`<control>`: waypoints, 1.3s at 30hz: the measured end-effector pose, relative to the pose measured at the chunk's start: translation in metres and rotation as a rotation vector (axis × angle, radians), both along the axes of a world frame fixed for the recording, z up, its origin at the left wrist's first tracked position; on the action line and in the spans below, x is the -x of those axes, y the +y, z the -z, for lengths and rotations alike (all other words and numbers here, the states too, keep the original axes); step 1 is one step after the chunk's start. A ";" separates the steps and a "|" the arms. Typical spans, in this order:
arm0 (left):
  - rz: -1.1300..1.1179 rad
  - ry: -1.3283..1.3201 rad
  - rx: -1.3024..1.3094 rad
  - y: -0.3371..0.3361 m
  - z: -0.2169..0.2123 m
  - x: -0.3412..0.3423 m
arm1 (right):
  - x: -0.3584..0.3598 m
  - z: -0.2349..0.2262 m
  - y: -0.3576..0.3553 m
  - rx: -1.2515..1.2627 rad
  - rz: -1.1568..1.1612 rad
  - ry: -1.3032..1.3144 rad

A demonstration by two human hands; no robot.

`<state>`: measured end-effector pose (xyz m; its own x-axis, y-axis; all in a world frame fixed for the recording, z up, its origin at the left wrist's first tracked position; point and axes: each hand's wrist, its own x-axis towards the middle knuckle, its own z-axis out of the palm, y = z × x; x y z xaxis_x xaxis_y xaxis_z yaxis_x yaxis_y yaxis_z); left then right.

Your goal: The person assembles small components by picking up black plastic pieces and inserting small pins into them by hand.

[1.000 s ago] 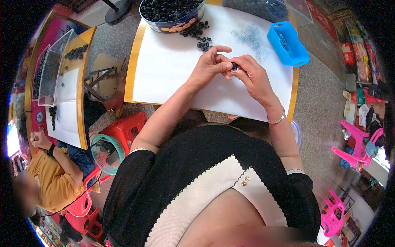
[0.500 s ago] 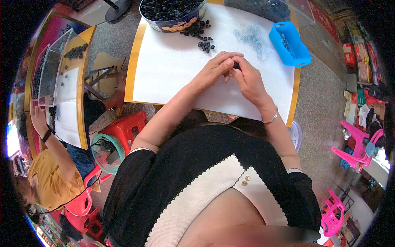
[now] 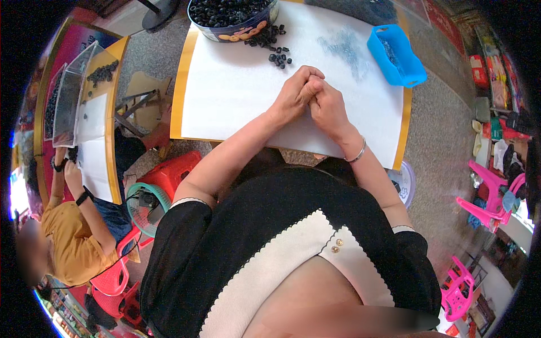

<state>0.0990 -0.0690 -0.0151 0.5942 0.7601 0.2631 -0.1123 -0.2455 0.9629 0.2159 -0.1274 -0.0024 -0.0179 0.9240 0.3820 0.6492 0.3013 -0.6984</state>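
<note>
I see my left hand (image 3: 293, 98) and right hand (image 3: 328, 107) curled closed, pressed together; small black rings (image 3: 280, 58) lie far-left, orientation unclear.

one round tin (image 3: 225, 31), one blue tray (image 3: 401, 59), two hands (image 3: 310, 96)
</note>
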 end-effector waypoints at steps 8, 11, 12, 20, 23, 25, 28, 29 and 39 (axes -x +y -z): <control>-0.047 -0.242 0.633 -0.002 -0.021 0.015 | -0.015 -0.041 -0.007 0.141 0.081 0.173; 0.049 -0.057 0.528 -0.006 -0.046 0.016 | -0.014 -0.046 -0.014 0.040 0.051 0.034; 0.047 -0.056 0.528 -0.003 -0.050 0.018 | -0.013 -0.047 -0.015 0.005 0.035 -0.103; 0.186 -0.021 0.643 -0.005 -0.051 0.028 | -0.023 -0.056 -0.016 -0.164 -0.112 -0.427; 0.148 -0.145 0.722 -0.013 -0.049 0.023 | -0.022 -0.055 -0.016 -0.265 -0.099 -0.373; 0.182 -0.171 0.762 -0.014 -0.043 0.024 | -0.018 -0.049 -0.016 -0.279 -0.018 -0.257; 0.226 -0.193 0.835 -0.013 -0.042 0.026 | -0.012 -0.047 -0.023 -0.078 0.059 0.055; 0.232 -0.190 0.868 -0.014 -0.043 0.026 | -0.012 -0.045 -0.022 -0.077 0.061 0.055; 0.158 -0.158 0.807 -0.048 -0.024 0.008 | 0.023 -0.029 -0.011 0.191 0.149 0.752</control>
